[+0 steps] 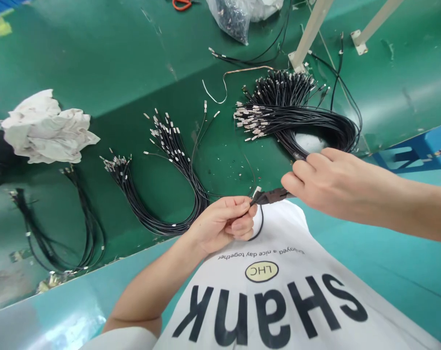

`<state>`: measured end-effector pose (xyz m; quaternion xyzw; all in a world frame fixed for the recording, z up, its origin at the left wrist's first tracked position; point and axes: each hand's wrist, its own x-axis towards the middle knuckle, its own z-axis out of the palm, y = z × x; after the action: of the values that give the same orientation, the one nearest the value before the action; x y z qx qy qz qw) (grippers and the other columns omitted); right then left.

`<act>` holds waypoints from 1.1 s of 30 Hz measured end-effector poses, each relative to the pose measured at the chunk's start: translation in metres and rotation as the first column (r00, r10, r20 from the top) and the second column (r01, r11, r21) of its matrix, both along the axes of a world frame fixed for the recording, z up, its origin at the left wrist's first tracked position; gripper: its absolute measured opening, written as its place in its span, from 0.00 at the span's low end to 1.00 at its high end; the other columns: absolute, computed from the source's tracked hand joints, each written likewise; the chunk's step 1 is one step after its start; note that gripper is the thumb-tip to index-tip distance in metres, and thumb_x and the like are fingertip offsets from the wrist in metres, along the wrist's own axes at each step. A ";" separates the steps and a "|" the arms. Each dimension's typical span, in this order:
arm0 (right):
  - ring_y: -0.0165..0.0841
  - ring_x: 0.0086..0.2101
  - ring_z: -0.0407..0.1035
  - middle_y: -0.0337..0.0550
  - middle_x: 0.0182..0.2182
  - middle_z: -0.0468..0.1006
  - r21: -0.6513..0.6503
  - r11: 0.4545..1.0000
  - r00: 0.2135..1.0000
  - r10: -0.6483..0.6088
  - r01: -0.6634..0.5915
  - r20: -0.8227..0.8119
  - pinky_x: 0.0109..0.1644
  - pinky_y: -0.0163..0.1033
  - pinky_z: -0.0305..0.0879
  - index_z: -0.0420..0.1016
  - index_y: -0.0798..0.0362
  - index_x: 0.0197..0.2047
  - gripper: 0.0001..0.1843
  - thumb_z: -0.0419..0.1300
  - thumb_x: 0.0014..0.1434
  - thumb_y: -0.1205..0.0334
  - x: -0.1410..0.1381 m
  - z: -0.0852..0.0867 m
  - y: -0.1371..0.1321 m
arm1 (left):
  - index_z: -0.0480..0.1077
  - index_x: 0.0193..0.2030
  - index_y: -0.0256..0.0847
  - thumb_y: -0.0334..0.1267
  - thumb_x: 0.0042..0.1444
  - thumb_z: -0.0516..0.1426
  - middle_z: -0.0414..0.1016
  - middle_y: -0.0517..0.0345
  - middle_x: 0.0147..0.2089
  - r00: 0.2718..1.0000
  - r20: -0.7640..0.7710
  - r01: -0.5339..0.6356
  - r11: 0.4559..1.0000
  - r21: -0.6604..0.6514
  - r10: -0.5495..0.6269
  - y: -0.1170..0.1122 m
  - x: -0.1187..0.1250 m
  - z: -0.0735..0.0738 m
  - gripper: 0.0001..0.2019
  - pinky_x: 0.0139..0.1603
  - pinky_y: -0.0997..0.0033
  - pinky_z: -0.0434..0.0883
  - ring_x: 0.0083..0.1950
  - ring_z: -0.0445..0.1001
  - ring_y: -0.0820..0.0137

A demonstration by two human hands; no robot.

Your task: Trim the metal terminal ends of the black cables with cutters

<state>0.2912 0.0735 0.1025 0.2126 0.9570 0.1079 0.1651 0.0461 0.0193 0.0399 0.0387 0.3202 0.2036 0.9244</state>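
At the table's front edge, my left hand [237, 219] pinches a thin black cable [261, 221] between thumb and fingers. The cable's white-tipped connector [257, 191] sticks up just past the fingertips. My right hand [330, 182] is closed in a fist around a dark brown piece [276, 195], which reaches left to the connector; its kind cannot be made out. Just beyond my right hand lies a thick bundle of black cables [315, 116] with many silver connector ends. To the left, another curved cable bundle [169, 226] rests on the green table [133, 63].
A crumpled white cloth [49, 129] and a smaller cable bundle [85, 233] lie at the left. Farther back are a clear plastic bag [233, 17], orange-handled scissors [181, 5], a bent copper-coloured wire [242, 70] and metal posts [311, 34]. White scraps dot the middle.
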 end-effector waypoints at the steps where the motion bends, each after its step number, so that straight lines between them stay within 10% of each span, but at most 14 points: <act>1: 0.33 0.23 0.56 0.38 0.24 0.62 -0.010 1.000 1.000 -0.003 0.003 0.003 0.32 0.42 0.41 0.61 0.49 0.32 0.12 0.55 0.56 0.78 0.000 0.000 -0.001 | 0.69 0.30 0.35 0.33 0.67 0.54 0.53 0.67 0.18 1.000 0.001 -0.004 1.000 -0.003 0.004 -0.001 0.001 0.000 0.13 0.24 0.76 0.51 0.20 0.43 0.79; 15: 0.35 0.28 0.60 0.41 0.27 0.68 -0.393 0.908 0.983 -0.178 0.147 -0.043 0.34 0.44 0.46 0.68 0.51 0.35 0.07 0.53 0.56 0.72 0.033 -0.008 0.007 | 0.70 0.32 0.35 0.36 0.65 0.57 0.47 0.71 0.19 0.994 -0.089 -0.050 0.995 0.081 0.058 -0.013 -0.019 -0.002 0.10 0.25 0.76 0.53 0.21 0.44 0.80; 18: 0.36 0.28 0.64 0.40 0.28 0.71 -0.618 0.734 0.941 -0.338 0.282 0.028 0.32 0.41 0.48 0.65 0.50 0.35 0.04 0.57 0.55 0.64 0.014 -0.006 0.003 | 0.71 0.33 0.35 0.37 0.65 0.57 0.49 0.70 0.19 0.986 -0.134 -0.080 0.989 0.126 0.097 -0.011 -0.014 0.002 0.10 0.26 0.76 0.53 0.21 0.45 0.80; 23: 0.33 0.24 0.66 0.37 0.29 0.73 -0.828 0.171 0.780 -0.478 0.533 0.403 0.25 0.38 0.51 0.63 0.47 0.35 0.07 0.57 0.58 0.56 -0.003 -0.002 -0.001 | 0.71 0.33 0.35 0.38 0.65 0.58 0.50 0.70 0.19 0.985 -0.141 -0.084 0.986 0.141 0.104 -0.009 -0.012 0.007 0.10 0.26 0.76 0.52 0.21 0.45 0.80; 33: 0.33 0.26 0.64 0.37 0.29 0.72 -0.850 0.106 0.772 -0.486 0.516 0.408 0.26 0.39 0.53 0.59 0.46 0.35 0.09 0.57 0.57 0.54 -0.012 -0.001 0.002 | 0.72 0.34 0.35 0.38 0.66 0.58 0.49 0.70 0.19 0.980 -0.129 -0.134 0.979 0.151 0.154 -0.009 -0.007 0.008 0.10 0.26 0.76 0.52 0.21 0.44 0.80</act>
<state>0.2794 0.0758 0.1014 0.3838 0.7001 -0.5254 0.2943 0.0388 0.0099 0.0477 0.0953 0.3711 0.2893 0.8773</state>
